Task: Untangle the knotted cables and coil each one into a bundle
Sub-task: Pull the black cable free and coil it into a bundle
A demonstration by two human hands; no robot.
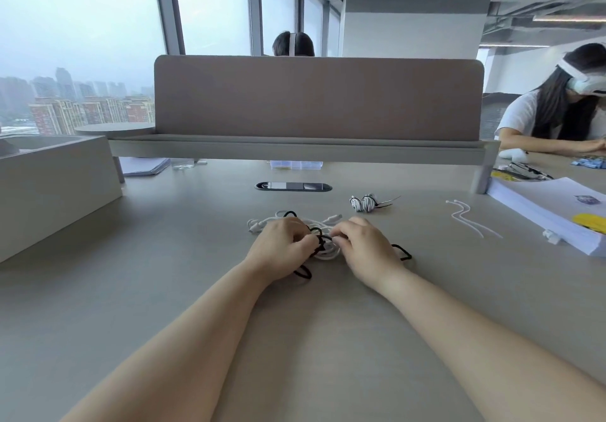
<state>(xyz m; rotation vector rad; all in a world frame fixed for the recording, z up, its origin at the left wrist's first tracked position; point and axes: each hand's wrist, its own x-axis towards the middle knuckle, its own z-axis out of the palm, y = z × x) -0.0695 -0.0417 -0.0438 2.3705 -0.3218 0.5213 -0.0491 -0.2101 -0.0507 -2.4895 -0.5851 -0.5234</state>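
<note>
Your knotted tangle of white and black cables lies on the grey desk, nearer you than the oval black cable port. Your left hand and right hand pinch strands at its middle, fingers curled. Pull outward and the knot may cinch tighter, or a plug may snag a loop. Its long axis runs left to right, with white plugs pointing outward at both ends.
</note>
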